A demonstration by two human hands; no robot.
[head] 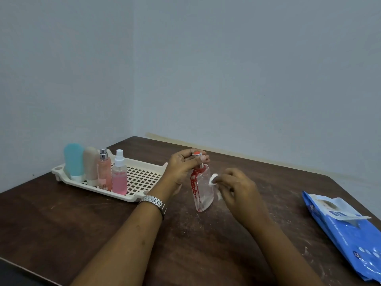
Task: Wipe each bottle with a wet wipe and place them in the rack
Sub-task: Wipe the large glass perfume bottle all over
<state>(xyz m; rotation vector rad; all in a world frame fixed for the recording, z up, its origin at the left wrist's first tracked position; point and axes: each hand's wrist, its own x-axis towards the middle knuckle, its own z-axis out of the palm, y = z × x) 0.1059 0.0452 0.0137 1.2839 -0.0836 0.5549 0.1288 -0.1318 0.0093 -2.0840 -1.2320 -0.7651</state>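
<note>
Wiping suits this clear bottle (203,190) best if the wet wipe (213,180) runs down every face while the base stays planted mid-bench (206,254). Left hand (183,165) pinches the red-topped pump; right hand (235,187) presses the bunched wipe against its side. Near the far-left corner, the cream rack (142,178) already holds 4 bottles. By the right edge lies a blue wipes pack (348,234); its lettering is too blurred to read.
</note>
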